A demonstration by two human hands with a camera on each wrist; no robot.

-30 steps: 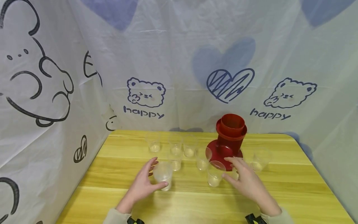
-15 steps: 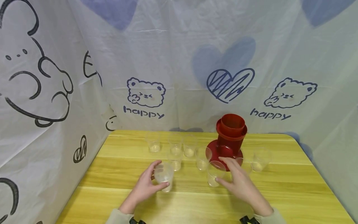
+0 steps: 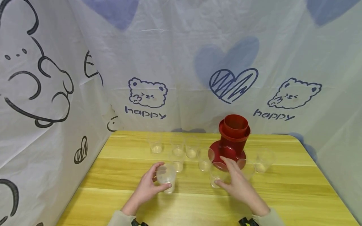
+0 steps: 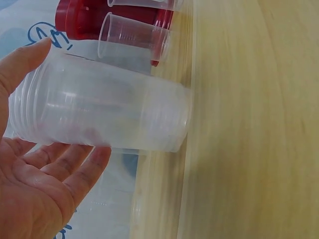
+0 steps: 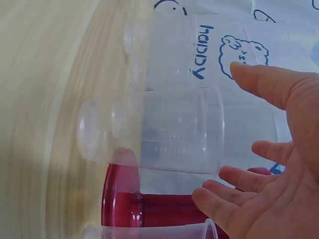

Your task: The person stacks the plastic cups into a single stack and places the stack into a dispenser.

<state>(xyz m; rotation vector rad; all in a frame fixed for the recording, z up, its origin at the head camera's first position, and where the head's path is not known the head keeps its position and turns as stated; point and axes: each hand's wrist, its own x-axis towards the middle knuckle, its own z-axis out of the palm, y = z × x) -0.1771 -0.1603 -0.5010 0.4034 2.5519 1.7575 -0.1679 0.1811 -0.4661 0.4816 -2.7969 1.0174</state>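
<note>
My left hand [image 3: 151,185] curls its fingers and thumb round a stack of clear plastic cups [image 4: 99,104], whose several nested rims show in the left wrist view. The stack's base looks to be on the table or very near it. My right hand [image 5: 269,164] is spread beside a single clear plastic cup [image 5: 174,132] standing upright. In the right wrist view the thumb stands apart from that cup, and the fingertips are close to its rim; whether they touch cannot be told. In the head view the right hand [image 3: 240,185] partly hides the cup.
Several other clear cups stand on the wooden table [image 3: 195,210], including a far left cup [image 3: 156,147] and a right one [image 3: 261,164]. A red cylindrical piece on a round base [image 3: 233,144] stands behind the right hand. Printed cloth [image 3: 181,62] hangs behind.
My right hand has moved left and closer to the single cup. The left hand has closed in on the cup stack, which has shifted slightly to the right.
</note>
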